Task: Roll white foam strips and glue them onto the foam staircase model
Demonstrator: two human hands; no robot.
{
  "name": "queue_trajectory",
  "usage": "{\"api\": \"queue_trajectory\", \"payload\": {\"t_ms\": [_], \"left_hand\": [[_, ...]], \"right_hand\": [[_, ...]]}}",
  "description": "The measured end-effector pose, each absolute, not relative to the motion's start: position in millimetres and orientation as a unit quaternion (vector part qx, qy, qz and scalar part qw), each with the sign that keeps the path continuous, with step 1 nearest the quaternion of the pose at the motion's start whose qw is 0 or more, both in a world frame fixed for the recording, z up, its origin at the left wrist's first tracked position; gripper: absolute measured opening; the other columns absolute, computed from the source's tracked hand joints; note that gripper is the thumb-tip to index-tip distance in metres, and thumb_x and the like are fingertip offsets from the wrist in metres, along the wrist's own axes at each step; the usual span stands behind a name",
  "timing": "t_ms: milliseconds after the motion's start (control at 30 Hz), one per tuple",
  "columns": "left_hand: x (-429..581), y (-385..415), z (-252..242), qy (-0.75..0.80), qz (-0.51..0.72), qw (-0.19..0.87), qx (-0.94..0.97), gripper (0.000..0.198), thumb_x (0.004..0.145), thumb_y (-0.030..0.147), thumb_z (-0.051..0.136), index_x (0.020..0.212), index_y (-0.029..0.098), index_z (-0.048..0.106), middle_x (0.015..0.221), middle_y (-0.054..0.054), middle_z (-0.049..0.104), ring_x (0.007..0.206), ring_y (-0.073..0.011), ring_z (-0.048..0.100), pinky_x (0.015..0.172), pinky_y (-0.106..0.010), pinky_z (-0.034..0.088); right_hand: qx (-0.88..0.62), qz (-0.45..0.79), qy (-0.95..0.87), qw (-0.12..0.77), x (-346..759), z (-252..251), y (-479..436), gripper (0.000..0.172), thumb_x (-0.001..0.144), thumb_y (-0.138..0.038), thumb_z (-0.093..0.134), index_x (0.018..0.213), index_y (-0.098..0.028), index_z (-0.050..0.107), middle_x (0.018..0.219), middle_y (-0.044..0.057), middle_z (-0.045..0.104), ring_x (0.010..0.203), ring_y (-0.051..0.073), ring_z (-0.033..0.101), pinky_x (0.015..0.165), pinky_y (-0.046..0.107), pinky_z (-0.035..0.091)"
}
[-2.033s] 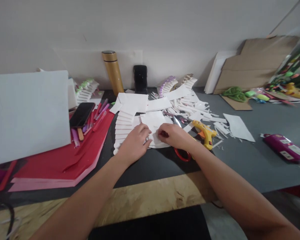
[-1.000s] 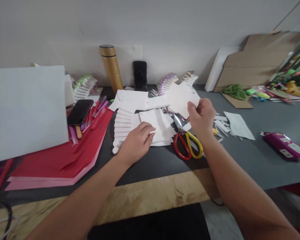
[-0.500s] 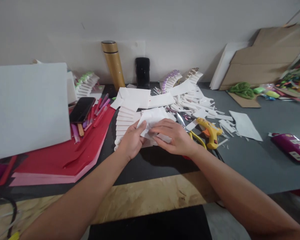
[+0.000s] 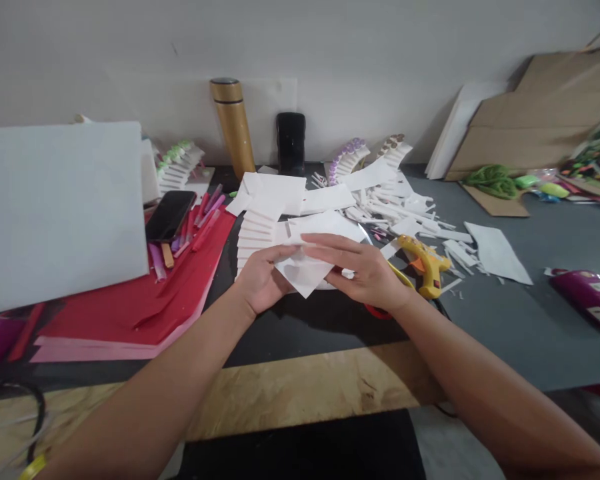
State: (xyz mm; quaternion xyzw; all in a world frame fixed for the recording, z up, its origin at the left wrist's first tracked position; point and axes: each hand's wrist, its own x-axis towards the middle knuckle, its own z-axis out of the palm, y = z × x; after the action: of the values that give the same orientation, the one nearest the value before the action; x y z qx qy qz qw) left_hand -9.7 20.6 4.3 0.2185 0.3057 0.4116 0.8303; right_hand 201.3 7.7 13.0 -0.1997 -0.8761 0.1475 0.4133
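Between my two hands is a small piece of white paper (image 4: 306,275), one corner pointing down toward me. My left hand (image 4: 265,277) pinches its left side, thumb on top. On the right, my right hand (image 4: 363,270) grips the paper's edge with fingers laid across it. Beneath and behind lies a fan-like white paper piece with ribs (image 4: 254,233), partly covered by my hands. Past my right hand are scissors (image 4: 377,311) with a red and yellow handle, mostly hidden, and a yellow glue gun (image 4: 425,263).
White paper sheets (image 4: 275,193) and many white strips (image 4: 390,207) lie behind. Red sheets (image 4: 105,313), a phone (image 4: 170,217) and a white board (image 4: 60,213) stand left. A gold flask (image 4: 234,130) and black device (image 4: 291,143) are by the wall. A purple case (image 4: 585,293) sits right.
The white paper has been turned so that a corner now points toward me. My right hand has shifted slightly toward me, and the whole view has moved a little.
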Motion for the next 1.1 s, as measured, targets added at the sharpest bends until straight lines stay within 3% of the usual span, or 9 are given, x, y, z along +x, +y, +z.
{"api": "queue_trajectory", "payload": {"t_ms": [100, 200, 367, 467, 533, 633, 733, 933, 1100], "left_hand": [[-7.7, 20.2, 3.4, 0.310, 0.420, 0.820, 0.234, 0.019, 0.081, 0.014, 0.064, 0.099, 0.009, 0.071, 0.090, -0.011, 0.078, 0.075, -0.0205, 0.073, 0.084, -0.037, 0.059], [-4.3, 17.6, 5.0, 0.319, 0.455, 0.786, 0.271, 0.033, 0.082, 0.014, 0.067, 0.115, 0.012, 0.071, 0.116, -0.012, 0.075, 0.094, -0.0203, 0.072, 0.093, -0.036, 0.056], [-2.3, 11.7, 5.3, 0.303, 0.494, 0.638, 0.507, 0.051, 0.085, 0.038, 0.078, 0.133, 0.026, 0.066, 0.152, -0.008, 0.055, 0.139, -0.0276, 0.051, 0.110, -0.040, 0.046], [-1.7, 8.7, 4.1, 0.315, 0.509, 0.476, 0.644, 0.040, 0.080, 0.033, 0.084, 0.118, 0.025, 0.077, 0.138, -0.008, 0.066, 0.135, -0.0266, 0.055, 0.113, -0.036, 0.042], [-1.0, 7.2, 3.1, 0.344, 0.529, 0.422, 0.651, 0.020, 0.085, 0.034, 0.079, 0.100, 0.022, 0.081, 0.113, -0.006, 0.076, 0.113, -0.0232, 0.067, 0.103, -0.034, 0.048], [-0.5, 6.4, 2.3, 0.379, 0.549, 0.500, 0.553, 0.024, 0.086, 0.042, 0.076, 0.088, 0.019, 0.081, 0.082, -0.003, 0.076, 0.076, -0.0179, 0.069, 0.076, -0.030, 0.056], [-0.9, 6.8, 5.0, 0.351, 0.559, 0.626, 0.416, 0.024, 0.076, 0.039, 0.085, 0.085, 0.017, 0.079, 0.080, -0.003, 0.077, 0.066, -0.0162, 0.069, 0.065, -0.029, 0.057], [-1.8, 9.5, 8.8, 0.330, 0.483, 0.752, 0.304, 0.022, 0.074, 0.023, 0.083, 0.092, 0.011, 0.077, 0.087, -0.008, 0.079, 0.071, -0.0183, 0.074, 0.075, -0.034, 0.064], [-3.4, 13.2, 3.7, 0.336, 0.479, 0.748, 0.314, 0.018, 0.077, 0.021, 0.081, 0.091, 0.010, 0.076, 0.087, -0.009, 0.080, 0.071, -0.0183, 0.075, 0.075, -0.033, 0.064]], "right_hand": [[-0.207, 0.131, -0.882, 0.403, 200.5, 10.6, 7.5, 0.034, 0.096, -0.008, 0.060, 0.123, -0.021, 0.075, 0.132, 0.014, 0.072, 0.120, 0.021, 0.071, 0.099, 0.035, 0.059], [-0.246, 0.104, -0.871, 0.413, 202.4, 8.9, 7.5, 0.027, 0.097, -0.011, 0.060, 0.115, -0.020, 0.079, 0.123, 0.013, 0.076, 0.108, 0.020, 0.075, 0.091, 0.032, 0.062], [-0.343, 0.173, -0.780, 0.493, 203.4, 11.5, 5.7, 0.021, 0.097, -0.018, 0.064, 0.111, -0.022, 0.080, 0.090, 0.003, 0.080, 0.050, 0.007, 0.066, 0.051, 0.019, 0.054], [-0.382, 0.261, -0.718, 0.520, 200.7, 16.9, 1.9, 0.014, 0.094, -0.025, 0.070, 0.100, -0.020, 0.081, 0.063, -0.003, 0.070, 0.039, 0.007, 0.060, 0.039, 0.017, 0.044], [-0.397, 0.331, -0.675, 0.527, 199.8, 21.2, 0.6, 0.016, 0.092, -0.031, 0.073, 0.096, -0.018, 0.081, 0.052, -0.004, 0.062, 0.035, 0.009, 0.058, 0.034, 0.018, 0.040], [-0.410, 0.418, -0.592, 0.554, 204.5, 26.8, 5.7, 0.025, 0.091, -0.041, 0.072, 0.088, -0.017, 0.079, 0.052, -0.002, 0.063, 0.035, 0.009, 0.056, 0.032, 0.020, 0.037], [-0.405, 0.417, -0.497, 0.645, 215.0, 28.8, 19.2, 0.031, 0.082, -0.036, 0.081, 0.061, -0.018, 0.066, 0.058, -0.001, 0.062, 0.038, 0.006, 0.050, 0.034, 0.021, 0.032], [-0.392, 0.469, -0.440, 0.657, 219.1, 28.6, 27.7, 0.046, 0.070, -0.017, 0.081, 0.053, -0.020, 0.039, 0.048, -0.009, 0.035, 0.041, 0.003, 0.028, 0.039, 0.019, 0.018], [-0.368, 0.556, -0.476, 0.574, 204.4, 34.8, 11.3, 0.021, 0.071, -0.014, 0.078, 0.074, -0.020, 0.058, 0.052, -0.008, 0.043, 0.044, 0.004, 0.030, 0.044, 0.019, 0.023]]}}
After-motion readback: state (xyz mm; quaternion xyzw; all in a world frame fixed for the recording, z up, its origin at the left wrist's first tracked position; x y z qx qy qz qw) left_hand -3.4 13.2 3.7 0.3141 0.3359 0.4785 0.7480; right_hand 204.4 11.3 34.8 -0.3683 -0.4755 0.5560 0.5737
